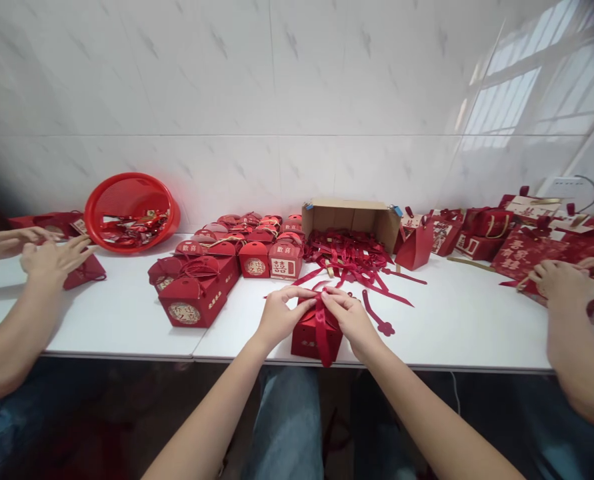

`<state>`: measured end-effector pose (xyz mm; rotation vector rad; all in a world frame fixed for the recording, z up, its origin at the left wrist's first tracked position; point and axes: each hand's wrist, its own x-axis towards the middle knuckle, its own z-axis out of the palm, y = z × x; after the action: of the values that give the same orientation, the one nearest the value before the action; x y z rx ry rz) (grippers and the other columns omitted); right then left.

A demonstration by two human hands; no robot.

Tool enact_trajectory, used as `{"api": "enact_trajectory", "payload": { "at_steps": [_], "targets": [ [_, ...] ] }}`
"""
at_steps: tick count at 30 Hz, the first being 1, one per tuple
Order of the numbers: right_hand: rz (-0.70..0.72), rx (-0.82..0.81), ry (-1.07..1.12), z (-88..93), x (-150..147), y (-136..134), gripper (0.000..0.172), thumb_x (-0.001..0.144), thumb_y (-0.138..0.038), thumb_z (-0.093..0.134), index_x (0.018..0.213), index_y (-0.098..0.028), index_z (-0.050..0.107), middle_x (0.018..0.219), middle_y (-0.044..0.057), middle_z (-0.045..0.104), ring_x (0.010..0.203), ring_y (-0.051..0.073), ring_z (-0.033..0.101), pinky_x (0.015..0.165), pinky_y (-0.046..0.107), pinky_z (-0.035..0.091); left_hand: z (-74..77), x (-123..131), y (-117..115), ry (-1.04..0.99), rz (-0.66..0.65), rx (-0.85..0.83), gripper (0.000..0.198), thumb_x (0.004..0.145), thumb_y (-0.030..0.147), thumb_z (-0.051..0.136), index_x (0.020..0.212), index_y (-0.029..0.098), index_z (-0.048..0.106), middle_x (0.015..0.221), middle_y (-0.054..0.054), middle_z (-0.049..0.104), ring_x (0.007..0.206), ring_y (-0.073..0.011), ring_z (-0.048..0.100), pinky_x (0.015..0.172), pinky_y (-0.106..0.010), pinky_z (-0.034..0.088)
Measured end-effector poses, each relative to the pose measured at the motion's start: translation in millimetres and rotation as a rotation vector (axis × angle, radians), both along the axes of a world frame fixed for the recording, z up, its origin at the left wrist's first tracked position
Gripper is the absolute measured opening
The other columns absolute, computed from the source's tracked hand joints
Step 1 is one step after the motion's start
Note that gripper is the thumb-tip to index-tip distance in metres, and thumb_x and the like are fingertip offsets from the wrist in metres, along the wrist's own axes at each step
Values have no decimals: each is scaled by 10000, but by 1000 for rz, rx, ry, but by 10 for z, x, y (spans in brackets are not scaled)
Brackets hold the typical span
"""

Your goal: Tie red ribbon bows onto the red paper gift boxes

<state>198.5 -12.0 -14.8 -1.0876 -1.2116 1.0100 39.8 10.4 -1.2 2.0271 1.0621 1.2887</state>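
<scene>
A small red gift box [304,339] stands at the table's front edge before me. A dark red ribbon [321,330] lies over its top and hangs down the front. My left hand [285,312] pinches the ribbon at the top of the box from the left. From the right, my right hand [347,315] pinches it too, its fingertips close to the left ones. The exact spot between the fingertips is partly hidden. Just right of my right hand lies a dark red strip with a flower-shaped end [379,317].
Several finished red boxes [191,300] stand left of centre. An open cardboard box [349,217] spills dark red ribbons [351,257]. A red basket [133,247] holds small packets. Other people's hands work at far left [51,260] and far right [567,283], near red bags [527,250].
</scene>
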Motion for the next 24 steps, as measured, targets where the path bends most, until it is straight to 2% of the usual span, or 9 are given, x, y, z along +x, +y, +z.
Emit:
{"api": "enact_trajectory", "payload": {
  "at_steps": [2,4,8,14,17,19,22,24],
  "targets": [
    [37,16,-46,5,65,-10,300,796,-461,577,812,-207,736,1184,98,632,1137,260,550,997,432,377,10,-27,36,-35,-27,-55,108,740,269,670,777,192,735,854,-56,745,846,-217,680,832,-351,519],
    [47,66,-136,6,144,2,251,806,-389,569,899,-197,703,1061,92,683,1023,239,607,913,406,435,26,-60,63,-46,-64,-106,111,727,264,675,763,178,736,848,-62,748,851,-220,684,833,-345,521],
    [-14,255,-464,21,265,70,236,767,-208,581,997,-204,633,930,54,702,821,204,623,716,335,467,94,-93,66,37,-98,-145,123,730,248,660,788,169,734,861,-59,749,856,-215,681,843,-329,513],
    [-92,518,-877,211,346,-10,195,796,-137,555,961,-203,634,821,46,696,806,218,578,750,360,400,169,-67,41,136,-53,-85,128,753,225,609,786,172,721,843,-39,744,829,-200,675,819,-304,502],
    [52,453,-901,361,376,-138,214,826,-202,549,1033,-208,601,609,-18,622,605,162,556,644,300,395,159,-74,42,128,-64,-79,132,761,226,594,786,170,711,840,-38,740,828,-192,671,812,-291,501],
    [128,375,-863,437,375,-170,180,869,-284,510,1007,-217,603,521,-48,558,489,130,503,543,261,366,152,-88,44,132,-78,-74,126,762,228,596,792,170,704,839,-37,736,829,-188,667,809,-286,499],
    [109,361,-777,466,333,-81,192,877,-356,504,905,-210,625,657,-8,623,547,124,533,535,247,381,174,-110,46,160,-108,-53,109,764,220,596,801,175,688,847,-27,725,834,-177,660,811,-277,492],
    [153,349,-699,432,294,31,175,853,-342,543,914,-197,618,789,21,655,614,127,563,560,243,413,216,-121,46,198,-129,-36,103,776,213,582,805,180,676,847,-20,717,830,-168,653,806,-273,487]
  ]
}}
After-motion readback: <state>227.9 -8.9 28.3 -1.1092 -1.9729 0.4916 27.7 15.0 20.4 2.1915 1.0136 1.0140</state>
